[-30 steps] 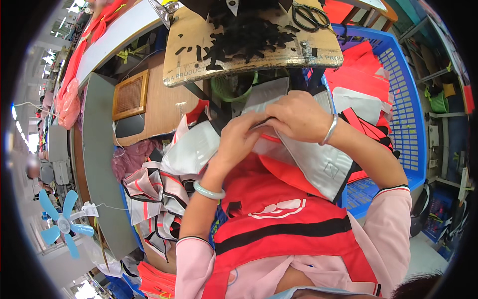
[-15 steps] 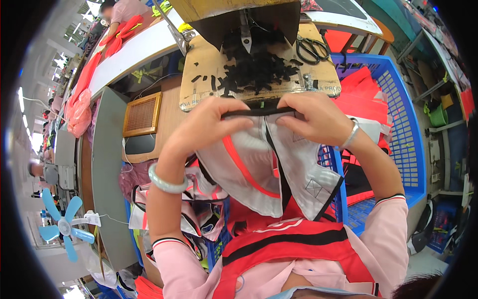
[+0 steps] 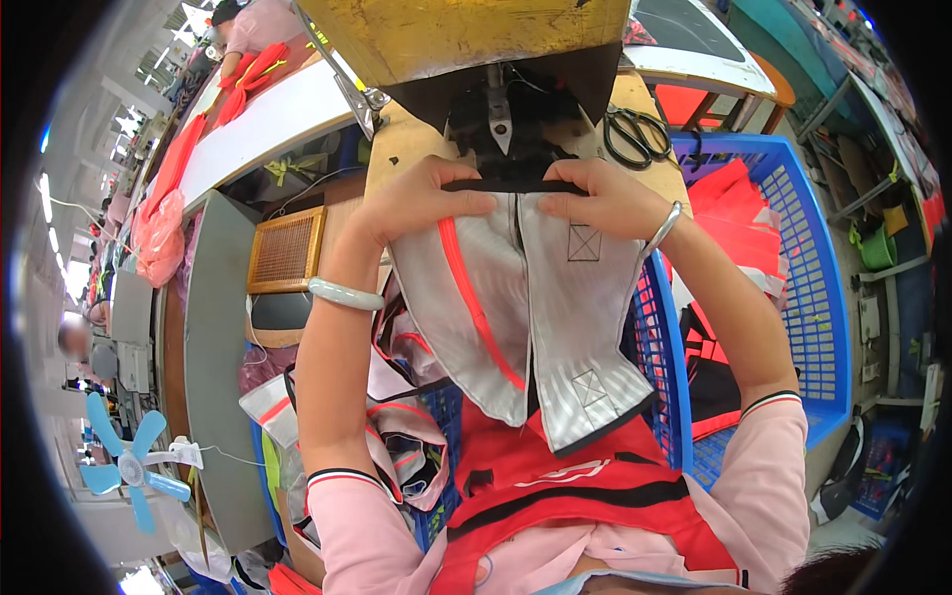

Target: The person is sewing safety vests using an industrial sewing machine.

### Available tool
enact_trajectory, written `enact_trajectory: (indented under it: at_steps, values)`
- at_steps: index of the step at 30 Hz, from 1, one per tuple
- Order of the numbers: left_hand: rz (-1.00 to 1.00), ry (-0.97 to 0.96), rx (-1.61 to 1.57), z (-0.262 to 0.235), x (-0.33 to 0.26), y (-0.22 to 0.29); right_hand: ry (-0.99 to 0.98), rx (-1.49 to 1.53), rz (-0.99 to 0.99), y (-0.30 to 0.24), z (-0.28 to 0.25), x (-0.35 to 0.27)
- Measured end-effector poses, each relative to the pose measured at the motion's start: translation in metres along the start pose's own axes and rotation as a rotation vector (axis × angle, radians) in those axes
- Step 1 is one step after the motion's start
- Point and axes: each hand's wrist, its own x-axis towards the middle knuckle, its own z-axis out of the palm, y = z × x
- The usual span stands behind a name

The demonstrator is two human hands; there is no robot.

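Observation:
My left hand (image 3: 415, 201) and my right hand (image 3: 607, 199) both grip the top edge of a grey striped garment piece (image 3: 535, 307) with an orange-red trim, holding its black band (image 3: 511, 185) stretched flat. The band sits right under the pointed metal tool (image 3: 499, 117) of a machine with a yellow housing (image 3: 466, 35). The garment hangs down over my lap onto red fabric with a black stripe (image 3: 585, 486). A pale bangle is on my left wrist, a silver one on my right.
Black scissors (image 3: 635, 136) lie on the wooden worktop right of the machine. A blue plastic crate (image 3: 803, 258) with red garments stands at my right. More grey and red pieces (image 3: 397, 436) fill a bin at my left. A blue fan (image 3: 124, 461) stands lower left; another person (image 3: 253, 25) works far back.
Both hands have lifted the garment from my lap up and forward to the machine, spreading its top edge out flat under the tool.

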Motion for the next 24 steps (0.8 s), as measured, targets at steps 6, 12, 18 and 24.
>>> enact_trajectory:
  at_steps: [6, 12, 18, 24]
  values:
    - [-0.039, -0.105, -0.138, -0.007, 0.022, -0.015, -0.025, 0.024, 0.043, 0.005, -0.008, 0.022]
    - [-0.01, -0.082, -0.124, -0.008, 0.031, -0.018, -0.009, -0.008, 0.03, 0.009, -0.013, 0.03]
    - [0.017, -0.047, -0.024, -0.01, 0.034, -0.015, 0.049, -0.116, -0.058, 0.013, -0.016, 0.036]
    - [-0.036, -0.096, -0.176, -0.013, 0.034, -0.017, 0.07, -0.072, -0.088, 0.016, -0.014, 0.038]
